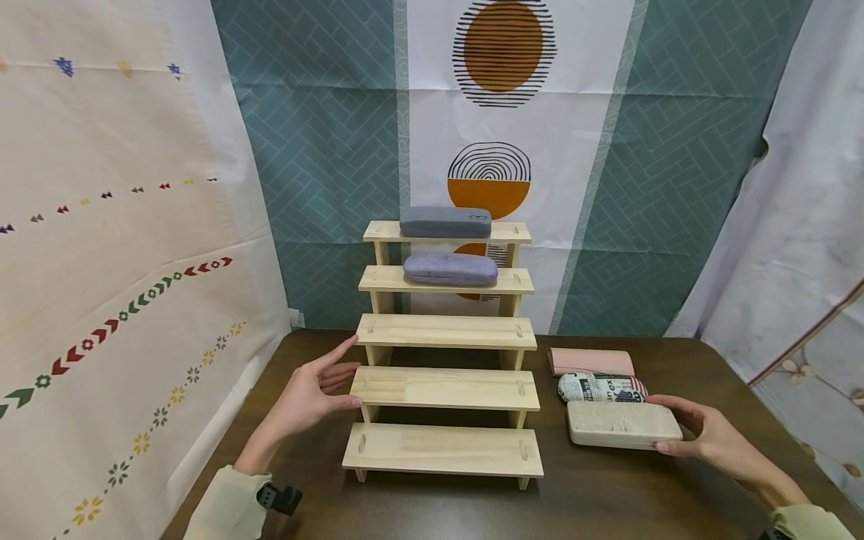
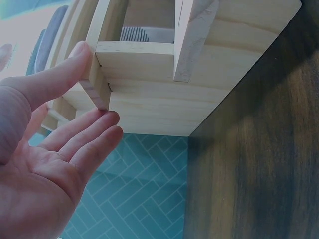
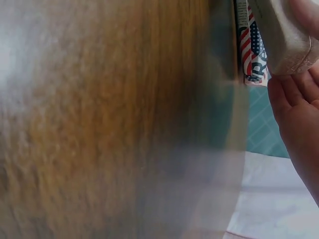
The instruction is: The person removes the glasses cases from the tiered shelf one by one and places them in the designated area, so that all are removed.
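A pale wooden stepped shelf stands on the table. My left hand is at its left side; in the left wrist view the thumb and fingertips pinch the end of one shelf board. My right hand grips the right end of a cream glasses case, thumb in front and fingers behind. Behind that case lie a newsprint-patterned glasses case and a pink case. On the shelf, a grey glasses case occupies the top step and a purple-grey one the step below.
The dark wooden table carries everything. A teal and white patterned cloth hangs close behind the shelf. Printed cloths enclose the left side and the right side.
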A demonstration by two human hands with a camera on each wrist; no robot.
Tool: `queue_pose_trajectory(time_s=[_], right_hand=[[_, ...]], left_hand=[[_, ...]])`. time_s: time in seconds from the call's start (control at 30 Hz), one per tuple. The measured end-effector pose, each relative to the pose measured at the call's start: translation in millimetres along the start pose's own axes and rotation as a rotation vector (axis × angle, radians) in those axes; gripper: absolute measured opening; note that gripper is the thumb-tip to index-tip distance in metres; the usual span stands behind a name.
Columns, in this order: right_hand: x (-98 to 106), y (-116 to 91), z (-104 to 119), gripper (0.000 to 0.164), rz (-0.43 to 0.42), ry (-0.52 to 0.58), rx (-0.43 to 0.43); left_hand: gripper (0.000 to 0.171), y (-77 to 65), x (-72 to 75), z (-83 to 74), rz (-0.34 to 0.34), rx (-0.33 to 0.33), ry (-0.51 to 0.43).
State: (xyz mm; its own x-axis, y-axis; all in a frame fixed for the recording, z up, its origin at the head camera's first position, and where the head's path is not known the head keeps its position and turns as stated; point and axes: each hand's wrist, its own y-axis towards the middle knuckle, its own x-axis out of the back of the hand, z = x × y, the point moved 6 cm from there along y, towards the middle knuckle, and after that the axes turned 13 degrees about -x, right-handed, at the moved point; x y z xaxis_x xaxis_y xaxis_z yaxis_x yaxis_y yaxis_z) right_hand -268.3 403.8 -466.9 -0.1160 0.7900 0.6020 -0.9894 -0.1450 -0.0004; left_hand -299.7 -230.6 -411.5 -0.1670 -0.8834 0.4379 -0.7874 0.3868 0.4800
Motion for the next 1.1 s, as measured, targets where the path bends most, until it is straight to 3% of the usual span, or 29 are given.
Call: queue_pose_trajectory(time_s=[0.43, 1.1], right_hand=[[3, 8, -9, 0.071, 0.027, -0.062, -0.037], [0, 13, -12, 0.069, -0.027, -0.207, 0.044]], left_hand=[[0.103, 0.0, -0.3, -0.5, 0.003, 0.002, 0.005], [0.103, 0.3, -0.3, 0.1, 0.006, 0.007, 0.029]])
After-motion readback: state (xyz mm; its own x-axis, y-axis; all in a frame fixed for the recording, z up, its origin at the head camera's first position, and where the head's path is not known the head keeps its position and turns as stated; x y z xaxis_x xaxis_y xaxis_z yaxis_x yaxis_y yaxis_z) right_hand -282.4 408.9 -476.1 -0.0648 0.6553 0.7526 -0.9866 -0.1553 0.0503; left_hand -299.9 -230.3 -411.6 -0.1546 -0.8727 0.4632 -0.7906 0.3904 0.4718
